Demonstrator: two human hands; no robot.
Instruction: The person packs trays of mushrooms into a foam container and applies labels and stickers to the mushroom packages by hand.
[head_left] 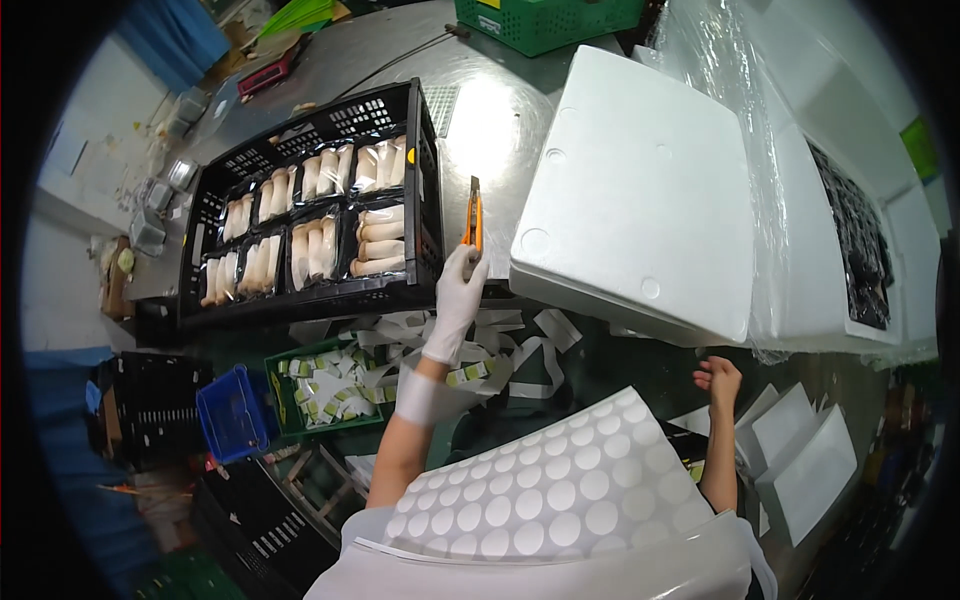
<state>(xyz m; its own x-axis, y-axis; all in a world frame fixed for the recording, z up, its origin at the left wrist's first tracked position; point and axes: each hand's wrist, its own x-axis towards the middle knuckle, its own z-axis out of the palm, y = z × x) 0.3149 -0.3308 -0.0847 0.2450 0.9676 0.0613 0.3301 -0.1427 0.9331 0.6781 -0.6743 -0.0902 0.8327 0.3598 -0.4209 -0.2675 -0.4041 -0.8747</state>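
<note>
My left hand (pixel 460 300), in a white glove, grips an orange utility knife (pixel 477 222) at the edge of the metal table. The knife's blade points away from me. Just left of it stands a black plastic crate (pixel 425 190) holding several black trays of pale, thick-stemmed mushrooms (pixel 320 250). To its right, a closed white foam box (pixel 640 190) sits at the table's edge. My bare right hand (pixel 718 380) hangs below that box's near corner, its fingers curled; whatever they may hold is hidden. Neither hand touches the crate.
Clear wrap (pixel 740 150) hangs between the box and another foam box with black packs (pixel 855 250). A green crate (pixel 540 25) stands at the far side. Below are a green bin of labels (pixel 335 390), a blue basket (pixel 235 415), and white foam panels (pixel 805 460). A dotted white sheet (pixel 550 490) covers my front.
</note>
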